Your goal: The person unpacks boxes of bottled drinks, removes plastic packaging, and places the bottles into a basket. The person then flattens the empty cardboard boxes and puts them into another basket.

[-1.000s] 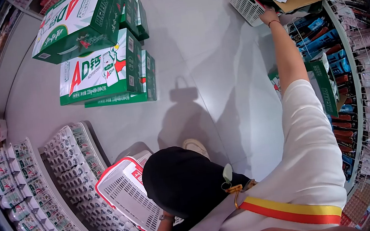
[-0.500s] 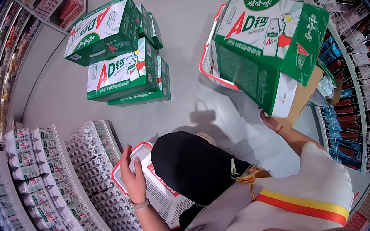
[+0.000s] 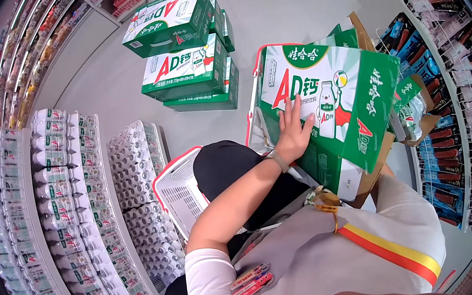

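Observation:
A large green and white carton [image 3: 324, 99] with an opened cardboard flap stands over a white basket with a red rim [image 3: 254, 110]. My left hand [image 3: 294, 133] lies on the carton's printed side, fingers spread and pointing up. My right forearm [image 3: 387, 171] reaches behind the carton's near right edge, and the hand itself is hidden there. Between my left arm and the shelf of bottles sits another white basket with a red rim [image 3: 162, 193], partly covered by my black-clad knee.
Several green and white cartons [image 3: 184, 72] are stacked on the floor at the upper left. Shelves of packed bottles [image 3: 57, 191] line the left side. Racks of hanging packets [image 3: 442, 141] stand at the right, beside an open box with silvery packs [image 3: 415, 109].
My left hand has moved from beside the near basket onto the carton's face. The carton has come nearer to me, and my right hand has gone out of sight behind it.

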A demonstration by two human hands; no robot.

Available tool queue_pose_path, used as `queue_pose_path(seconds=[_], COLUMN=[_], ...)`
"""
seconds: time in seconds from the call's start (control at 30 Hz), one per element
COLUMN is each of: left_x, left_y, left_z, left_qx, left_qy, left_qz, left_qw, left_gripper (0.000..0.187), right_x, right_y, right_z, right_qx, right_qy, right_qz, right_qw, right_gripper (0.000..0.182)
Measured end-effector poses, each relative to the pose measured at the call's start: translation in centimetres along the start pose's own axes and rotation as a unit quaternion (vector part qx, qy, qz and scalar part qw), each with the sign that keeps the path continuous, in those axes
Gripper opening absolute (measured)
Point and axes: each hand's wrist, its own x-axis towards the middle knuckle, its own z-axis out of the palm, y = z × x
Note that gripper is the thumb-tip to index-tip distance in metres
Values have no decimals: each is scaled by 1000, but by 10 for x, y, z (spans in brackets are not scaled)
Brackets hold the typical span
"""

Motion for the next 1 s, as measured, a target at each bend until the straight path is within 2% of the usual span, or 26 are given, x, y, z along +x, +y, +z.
queue_pose_path(seconds=[0.17,0.27,0.33,0.37,0.4,0.47,0.53,0.57,0.6,0.63,0.7,0.73,0.77,0.8,0.83,0.9,0.93,0.97,1.0], left_x=[39,46,47,54,58,80,93,95,91,87,66,50,36,25,20,15,26,35,51], left_y=[-6,-5,-8,-33,-15,-32,-68,-69,-74,-69,-52,-42,-30,-10,8,30,19,13,5], left_z=[18,-3,-12,-4,-18,-40,-56,-73,-89,-108,-149,-166,-178,-181,-182,-175,-163,-143,-126], left_qx=[-66,-88,-182,-139,-239,-328,-422,-515,-487,-453,-450,-412,-371,-336,-335,-263,-170,33,33], left_qy=[7,12,-25,-10,-58,-88,15,102,176,250,223,198,170,216,216,130,93,114,126], left_qz=[-77,-72,-60,-10,-123,-235,-237,-232,-172,-105,-97,-122,-150,-252,-259,-235,-119,-30,-29], left_qw=[995,993,981,990,961,911,875,819,838,849,859,881,901,881,880,927,974,992,991], left_gripper=[79,75,70,67,68,70,70,69,68,66,67,71,76,75,75,101,102,94,89], right_x=[24,41,58,71,88,119,156,170,170,173,174,168,166,167,168,171,174,173,172], right_y=[-21,-27,-26,-21,-9,27,75,84,72,70,69,54,36,21,7,-23,-38,-50,-50], right_z=[24,36,40,40,38,28,13,9,11,8,-4,-5,-6,-9,-13,-11,-8,0,12], right_qx=[242,339,368,365,346,280,172,103,127,133,56,-19,5,0,-7,13,32,-38,-26], right_qy=[30,72,105,120,132,156,181,193,205,203,165,176,148,138,128,97,69,74,46], right_qz=[4,-12,-21,-22,-17,1,40,63,104,93,44,-23,-57,-85,-108,-124,-152,-107,-98], right_qw=[970,938,924,923,929,947,968,974,965,966,984,984,987,987,986,987,985,991,994], right_gripper=[44,46,48,48,49,52,59,64,64,64,63,63,65,67,68,71,74,76,77])
